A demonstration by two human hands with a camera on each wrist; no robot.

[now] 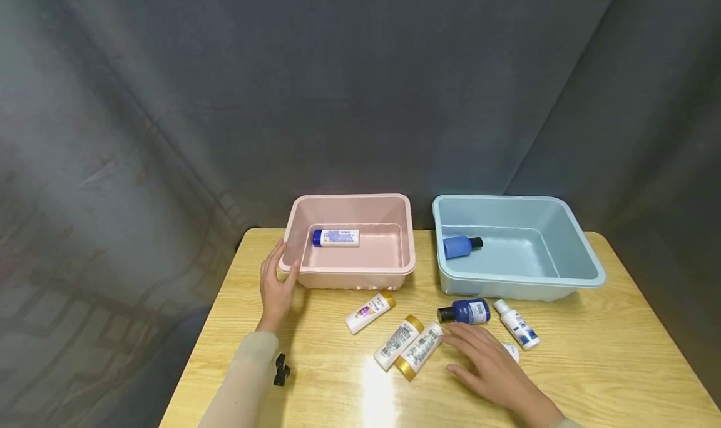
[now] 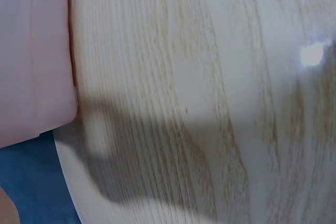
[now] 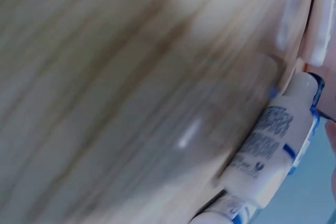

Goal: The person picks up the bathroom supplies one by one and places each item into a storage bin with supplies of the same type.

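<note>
My left hand rests against the near left corner of the pink basin, with fingers fairly straight. My right hand hovers over the table, its fingers extended and spread beside a white gold-capped bottle. Another white gold-capped bottle lies against that one, and a third gold-capped bottle lies nearer the pink basin. Beyond the right fingers are a dark blue bottle and a white bottle with a blue label. A further white bottle is mostly hidden behind the right hand.
A light blue basin stands at the back right, with a blue black-capped bottle inside. In the pink basin lies a white blue-capped bottle. A small black clip-like object is beside the left sleeve. A dark curtain hangs behind the table.
</note>
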